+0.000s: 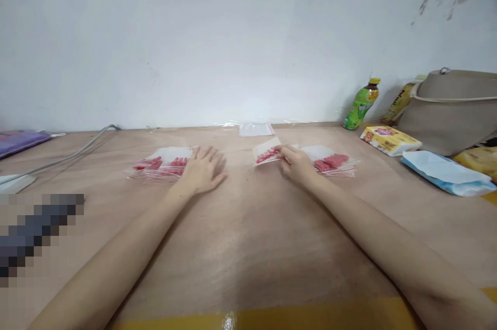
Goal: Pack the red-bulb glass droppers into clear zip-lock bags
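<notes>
My right hand (298,165) pinches a small clear zip bag (266,152) with red pieces inside, raised at a tilt over the table. Fingers spread, my left hand (204,168) is at the right side of a pile of similar bags (161,163) holding red items; whether it touches them I cannot tell. Another pile of filled bags (330,160) lies just right of my right hand, partly hidden by it. Against the wall sits a stack of flat, whitish bags (256,130). What the red pieces are is too blurred to make out.
At right stand a green bottle (362,104), a yellow tissue pack (390,139), a blue-and-white packet (446,172) and a grey bag (454,107). A grey cable (83,145) and a purple item (23,141) are at left, near a pixelated dark patch. The wall bounds the table's back.
</notes>
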Motion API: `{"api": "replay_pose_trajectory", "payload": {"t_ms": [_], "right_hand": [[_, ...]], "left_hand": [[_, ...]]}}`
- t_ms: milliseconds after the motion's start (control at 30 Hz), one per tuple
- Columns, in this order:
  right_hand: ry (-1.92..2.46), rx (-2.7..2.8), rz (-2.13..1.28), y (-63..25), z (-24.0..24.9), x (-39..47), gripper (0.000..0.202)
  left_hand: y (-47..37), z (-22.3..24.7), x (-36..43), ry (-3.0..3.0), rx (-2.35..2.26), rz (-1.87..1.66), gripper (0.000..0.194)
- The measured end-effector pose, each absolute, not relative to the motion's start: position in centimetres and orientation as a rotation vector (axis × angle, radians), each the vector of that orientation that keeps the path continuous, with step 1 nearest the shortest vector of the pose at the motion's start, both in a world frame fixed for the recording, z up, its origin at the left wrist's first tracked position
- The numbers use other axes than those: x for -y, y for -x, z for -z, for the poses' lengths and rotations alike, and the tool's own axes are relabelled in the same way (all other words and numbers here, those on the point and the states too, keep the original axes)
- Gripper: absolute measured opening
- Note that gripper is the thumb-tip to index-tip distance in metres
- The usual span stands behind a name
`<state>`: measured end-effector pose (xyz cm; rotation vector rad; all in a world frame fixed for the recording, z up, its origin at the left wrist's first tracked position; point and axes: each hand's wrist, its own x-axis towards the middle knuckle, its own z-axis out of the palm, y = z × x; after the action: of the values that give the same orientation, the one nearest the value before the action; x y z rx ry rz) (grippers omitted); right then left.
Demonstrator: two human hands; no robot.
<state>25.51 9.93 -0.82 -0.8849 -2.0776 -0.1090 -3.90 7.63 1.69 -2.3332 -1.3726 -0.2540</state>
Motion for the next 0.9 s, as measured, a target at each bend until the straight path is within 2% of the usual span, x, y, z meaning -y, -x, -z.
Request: {"api": "replay_pose_trajectory", "payload": {"t_ms": [33,167,267,400,533,700,800,900], "right_hand": [[0.906,2.046,0.113,-26.7,0.6,-10.1,0.023],[1.002,2.048,0.144,-31.7,0.3,-9.7,0.018],[1.161,2.193,0.229,-34.0,-0.4,-8.4,0.014],[1.336,2.353,0.47,-33.4,-2.0,-6.6,0.007],[1.294,2.256,0.435,-30.2,-2.5,-6.2,0.018],[1.009,2.432,0.259,-25.4,-1.1,-6.8,0.014],[0.942,2.501,0.336,-23.0,-0.1,-7.4,0.021],[0.94,2.5,0.544,-21.8,0.6,-7.9,0.015]], "left_hand": [[5.1,-2.3,-7.9,2.295,1.5,0.064,0.051],[9.1,-3.4,-8.8,2.159,1.767,-0.064,0.06],[9.8,-2.7,-9.0,2.135,1.807,-0.039,0.045],[7.7,-1.4,-8.8,2.193,1.707,0.105,0.028],[3.7,0.0,-8.2,2.348,1.56,0.322,0.028],[-0.9,1.7,-7.6,2.515,1.393,0.656,0.039],[-1.3,1.9,-7.3,2.618,1.294,0.783,0.034],[-0.5,1.6,-7.0,2.742,1.177,0.84,0.029]]}}
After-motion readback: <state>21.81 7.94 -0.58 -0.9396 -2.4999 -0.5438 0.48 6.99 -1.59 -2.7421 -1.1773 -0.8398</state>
